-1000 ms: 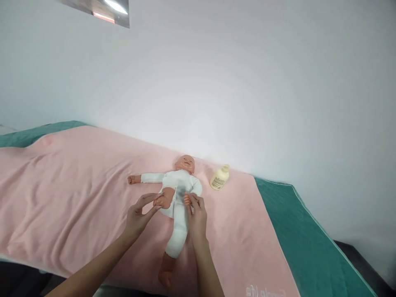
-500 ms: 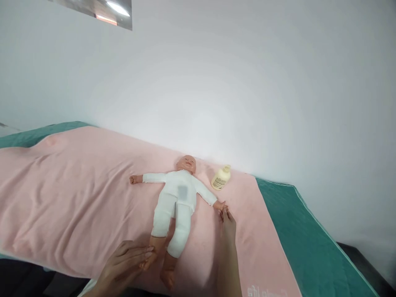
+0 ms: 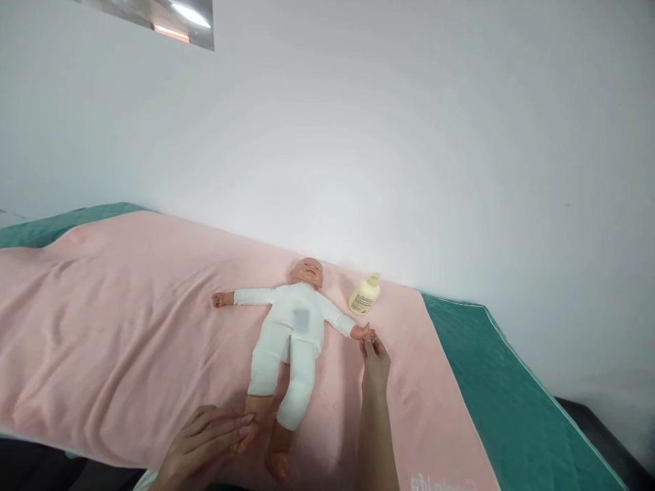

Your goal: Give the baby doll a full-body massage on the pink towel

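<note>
A baby doll [image 3: 286, 314] with a white cloth body lies on its back, arms spread, its bare feet toward me. A faint grey square marks its belly. My right hand [image 3: 376, 361] pinches the doll's hand [image 3: 362, 332] on the right side between thumb and fingers. At the lower left, my left hand [image 3: 207, 440] lies against the doll's left-side foot [image 3: 248, 436], fingers stretched out and tips touching near the ankle. Its thumb is not clearly visible. Beyond my right hand stands a pale yellow bottle [image 3: 364, 296] with dark print, beside the doll's arm.
Under the doll spreads a pink blanket [image 3: 127, 300], wrinkled at the left, with white lettering near the front. A green quilted cover [image 3: 486, 382] shows beyond its edges. A white wall [image 3: 358, 136] rises directly behind. Something dark [image 3: 593, 423] sits at the far right edge.
My right hand has shifted slightly up and left, still pinching the doll's hand. The left hand stays at the foot. The whole view has moved a little.
</note>
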